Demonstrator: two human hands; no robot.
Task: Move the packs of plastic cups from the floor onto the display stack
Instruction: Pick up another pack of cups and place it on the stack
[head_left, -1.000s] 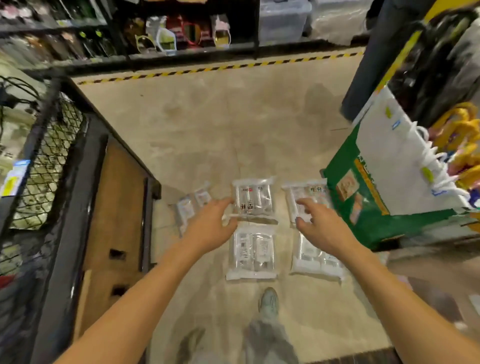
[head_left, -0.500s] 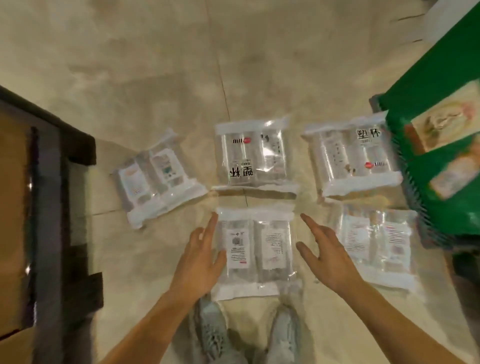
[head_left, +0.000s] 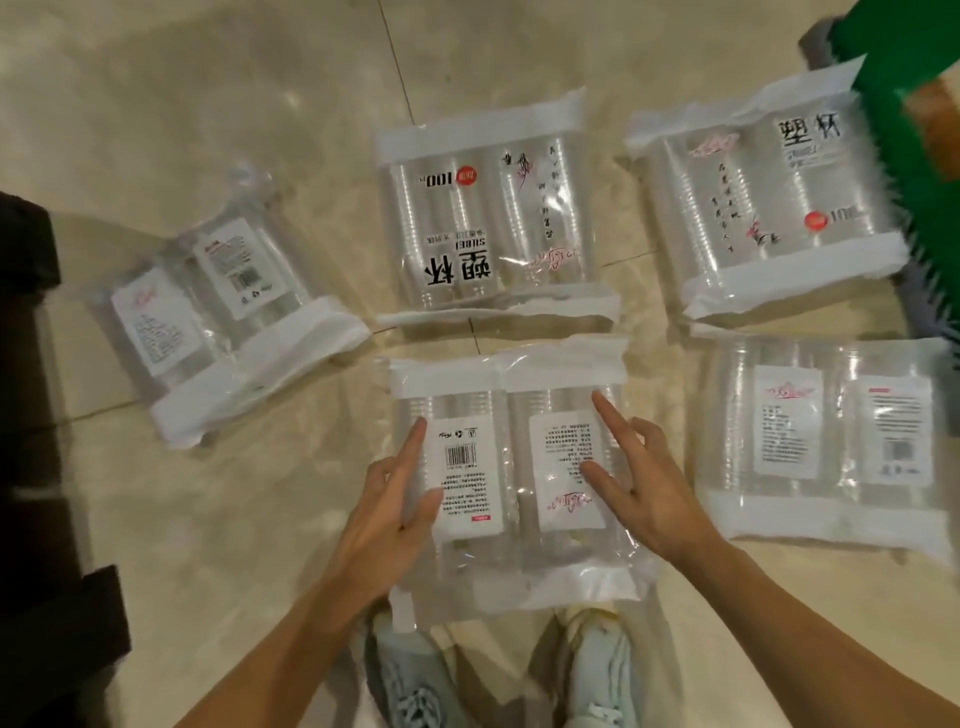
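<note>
Pack of plastic cups (head_left: 511, 483) on the floor (head_left: 234, 104), left hand (head_left: 387, 512) on its left edge, right hand (head_left: 652, 493) over its right half, fingers (head_left: 608, 421) straight and spread, gripping nothing, four other packs (head_left: 488, 208) beside and beyond it

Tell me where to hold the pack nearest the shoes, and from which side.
Take the pack by its left and right edges, left hand and right hand coming down from above: it lies flat and wide, a soft bag.

five packs of plastic cups (head_left: 511, 470) lie on the floor (head_left: 208, 104), nearest before the shoes (head_left: 597, 670).
</note>
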